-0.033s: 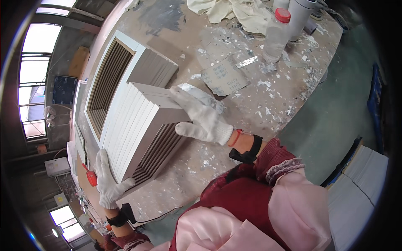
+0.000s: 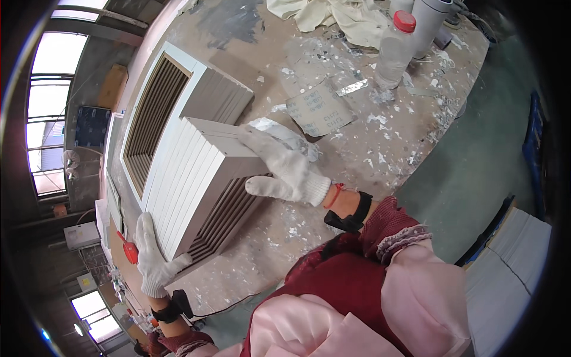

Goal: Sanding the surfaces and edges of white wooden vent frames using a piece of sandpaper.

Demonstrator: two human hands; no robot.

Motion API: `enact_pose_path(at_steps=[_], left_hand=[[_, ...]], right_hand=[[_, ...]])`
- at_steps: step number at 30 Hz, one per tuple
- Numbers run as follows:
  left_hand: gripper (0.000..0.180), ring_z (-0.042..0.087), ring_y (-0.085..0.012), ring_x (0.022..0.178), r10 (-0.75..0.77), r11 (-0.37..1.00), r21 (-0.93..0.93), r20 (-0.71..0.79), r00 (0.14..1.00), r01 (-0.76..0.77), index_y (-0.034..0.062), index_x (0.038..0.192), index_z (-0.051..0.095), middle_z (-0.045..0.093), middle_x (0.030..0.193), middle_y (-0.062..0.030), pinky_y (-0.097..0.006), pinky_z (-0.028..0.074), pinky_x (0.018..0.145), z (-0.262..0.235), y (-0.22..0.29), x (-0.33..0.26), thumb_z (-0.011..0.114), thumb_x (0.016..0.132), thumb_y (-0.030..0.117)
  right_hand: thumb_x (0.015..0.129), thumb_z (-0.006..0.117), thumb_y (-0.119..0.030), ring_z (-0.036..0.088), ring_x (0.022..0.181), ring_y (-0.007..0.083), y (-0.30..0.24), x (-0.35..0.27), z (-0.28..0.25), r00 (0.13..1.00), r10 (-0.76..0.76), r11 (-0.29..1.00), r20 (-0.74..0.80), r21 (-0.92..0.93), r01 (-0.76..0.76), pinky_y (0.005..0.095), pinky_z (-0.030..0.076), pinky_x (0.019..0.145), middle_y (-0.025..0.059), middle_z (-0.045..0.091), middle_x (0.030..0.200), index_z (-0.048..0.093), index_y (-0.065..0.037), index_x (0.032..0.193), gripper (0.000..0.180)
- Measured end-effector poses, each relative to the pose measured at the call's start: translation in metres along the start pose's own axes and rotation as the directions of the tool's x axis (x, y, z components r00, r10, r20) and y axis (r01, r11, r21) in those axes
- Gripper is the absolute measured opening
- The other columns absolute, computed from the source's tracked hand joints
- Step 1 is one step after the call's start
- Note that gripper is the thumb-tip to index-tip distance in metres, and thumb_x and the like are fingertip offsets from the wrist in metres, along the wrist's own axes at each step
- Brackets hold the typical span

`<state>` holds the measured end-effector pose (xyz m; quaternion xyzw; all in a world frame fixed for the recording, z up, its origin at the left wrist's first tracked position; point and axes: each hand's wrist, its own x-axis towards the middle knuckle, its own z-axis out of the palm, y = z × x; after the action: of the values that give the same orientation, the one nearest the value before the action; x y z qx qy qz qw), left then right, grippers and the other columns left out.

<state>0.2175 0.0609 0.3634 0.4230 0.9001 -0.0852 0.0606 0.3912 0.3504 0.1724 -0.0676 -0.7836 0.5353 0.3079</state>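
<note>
A stack of white rectangular frames [image 2: 189,178] stands on edge on the table, its openings lined up into a ribbed hollow. My left hand [image 2: 156,259], in a white knit glove, lies against the stack's lower left end with fingers straight and thumb spread. At the opposite end, my gloved right hand [image 2: 288,172] rests its outstretched fingers on the upper right corner, thumb apart over the near face. Both palms face the stack. Behind it leans a second stack of similar frames [image 2: 217,98], with a brownish inner edge. A crumpled white plastic bag [image 2: 279,135] lies just beyond my right hand.
The worktable [image 2: 333,223] is spotted with white paint. A sandpaper sheet [image 2: 320,109], a metal strip [image 2: 352,87], a red-capped clear bottle [image 2: 394,56] and a cream cloth [image 2: 333,18] lie beyond. A red tool [image 2: 128,250] sits left; white boards [image 2: 505,268] are stacked at right.
My right hand has shifted very slightly left along the end of the near stack. My left hand and both stacks look unmoved.
</note>
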Motion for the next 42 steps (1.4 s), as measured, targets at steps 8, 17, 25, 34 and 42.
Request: enact_pose_path(at_steps=[8,17,25,34,42], left_hand=[[0.140,0.030,-0.0502,0.141,-0.041,0.999,0.001,-0.042,0.998,0.041,0.0027,0.155,0.023,0.029,0.154,-0.0323,-0.055,0.031,0.114,0.002,-0.001,0.007,0.071,0.053,0.085],[0.144,0.036,-0.0475,0.139,0.021,0.997,0.075,-0.025,0.999,-0.019,0.0023,0.157,0.017,0.029,0.152,-0.0328,-0.050,0.037,0.110,0.006,-0.009,0.007,0.065,0.053,0.090],[0.139,0.031,-0.0496,0.140,-0.014,1.000,-0.003,-0.053,0.998,0.014,-0.0002,0.154,0.024,0.030,0.153,-0.0324,-0.057,0.027,0.114,0.009,-0.004,0.000,0.067,0.055,0.087],[0.144,0.038,-0.0478,0.138,-0.024,0.999,0.045,-0.076,0.997,0.028,0.0023,0.156,0.018,0.030,0.153,-0.0328,-0.047,0.041,0.108,0.010,-0.015,0.021,0.060,0.054,0.094],[0.130,0.040,-0.0480,0.133,-0.029,0.999,0.032,-0.049,0.998,0.031,0.0028,0.156,0.018,0.034,0.150,-0.0330,-0.050,0.037,0.107,0.007,-0.017,0.030,0.069,0.061,0.075]], right_hand=[[0.075,0.073,-0.063,0.030,0.145,0.0383,0.007,0.035,-0.014,0.967,0.131,0.990,0.219,0.029,-0.141,0.0397,0.026,0.119,0.0251,0.033,0.154,0.026,0.001,0.153,0.112],[0.070,0.071,-0.071,0.011,0.151,0.0395,-0.010,0.028,0.028,0.953,0.213,0.976,0.217,-0.084,-0.199,0.0436,0.015,0.123,0.0257,0.013,0.161,0.006,-0.003,0.158,0.129],[0.081,0.056,-0.076,0.011,0.150,0.0424,0.007,0.036,0.041,0.998,0.066,0.957,-0.017,0.284,-0.058,0.0438,0.015,0.122,0.0296,0.014,0.160,0.008,-0.002,0.158,0.118],[0.094,0.033,-0.074,0.010,0.151,0.0418,0.008,0.053,0.048,0.998,-0.028,0.998,0.049,0.055,0.025,0.0510,0.011,0.122,0.0273,0.014,0.161,0.009,-0.003,0.158,0.099],[0.089,0.046,-0.073,0.019,0.150,0.0394,0.029,0.002,-0.019,0.971,0.196,0.758,-0.140,-0.607,-0.240,0.0541,0.014,0.121,0.0212,0.021,0.162,0.026,-0.009,0.156,0.095]])
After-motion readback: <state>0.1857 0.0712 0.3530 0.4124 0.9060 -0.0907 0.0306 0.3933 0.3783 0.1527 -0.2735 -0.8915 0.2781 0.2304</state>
